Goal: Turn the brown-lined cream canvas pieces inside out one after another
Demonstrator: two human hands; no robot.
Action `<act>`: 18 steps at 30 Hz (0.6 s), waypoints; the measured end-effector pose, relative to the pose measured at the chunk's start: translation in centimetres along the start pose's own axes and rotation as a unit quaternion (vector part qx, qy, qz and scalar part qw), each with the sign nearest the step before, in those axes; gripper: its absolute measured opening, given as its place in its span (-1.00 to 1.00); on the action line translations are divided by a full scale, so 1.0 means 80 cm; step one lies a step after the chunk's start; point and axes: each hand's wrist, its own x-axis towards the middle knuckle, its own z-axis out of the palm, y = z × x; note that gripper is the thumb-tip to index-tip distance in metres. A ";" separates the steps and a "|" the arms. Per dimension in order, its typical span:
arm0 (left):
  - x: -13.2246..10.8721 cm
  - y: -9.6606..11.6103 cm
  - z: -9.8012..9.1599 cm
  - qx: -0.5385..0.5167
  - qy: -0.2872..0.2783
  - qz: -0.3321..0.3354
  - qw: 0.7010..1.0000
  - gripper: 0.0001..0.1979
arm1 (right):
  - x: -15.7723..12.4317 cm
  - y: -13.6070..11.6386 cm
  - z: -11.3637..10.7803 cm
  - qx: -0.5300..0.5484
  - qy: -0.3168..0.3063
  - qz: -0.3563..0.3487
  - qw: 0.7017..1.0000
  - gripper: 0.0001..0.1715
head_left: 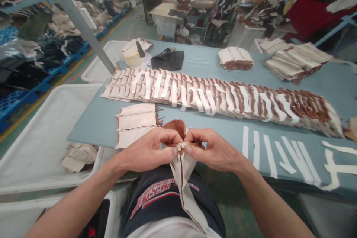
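Observation:
My left hand (147, 149) and my right hand (212, 149) meet above the table's near edge, and both pinch the top of a cream fabric piece (182, 178) with brown edging. Its brown lining (174, 128) bulges beyond my fingers, and its cream tail hangs over my lap. Left of my hands lie several flat cream pieces (135, 124). Beyond them, a long overlapping row of cream-and-brown fabric pieces (223, 100) runs across the blue table (95, 128), with white strips laid over it. More loose white strips (281, 156) lie near my right hand.
Large white bins (41, 137) stand left of the table. Stacked fabric bundles (235, 58) and a black fabric piece (167, 60) lie at the far side. A metal upright (75, 18) rises at left before garment-filled shelves. A seated co-worker (225, 2) is at the back.

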 end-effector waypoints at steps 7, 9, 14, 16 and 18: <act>-0.002 -0.001 -0.001 0.030 0.016 -0.020 0.999 -0.79 | 0.000 0.001 0.001 -0.002 0.005 0.009 1.000 -0.67; -0.002 -0.001 -0.001 0.028 0.013 -0.020 0.999 -0.80 | 0.000 0.002 0.002 0.004 0.003 0.020 1.000 -0.66; 0.000 -0.002 0.000 0.010 0.012 -0.025 1.000 -0.80 | 0.001 0.008 0.003 0.001 0.005 0.024 1.000 -0.69; 0.000 -0.003 -0.001 -0.001 0.012 -0.037 0.999 -0.79 | 0.000 0.008 0.003 -0.005 0.010 0.019 1.000 -0.71; -0.001 -0.003 -0.002 -0.001 0.013 -0.051 0.999 -0.76 | -0.001 0.006 0.002 -0.022 0.029 0.005 0.999 -0.77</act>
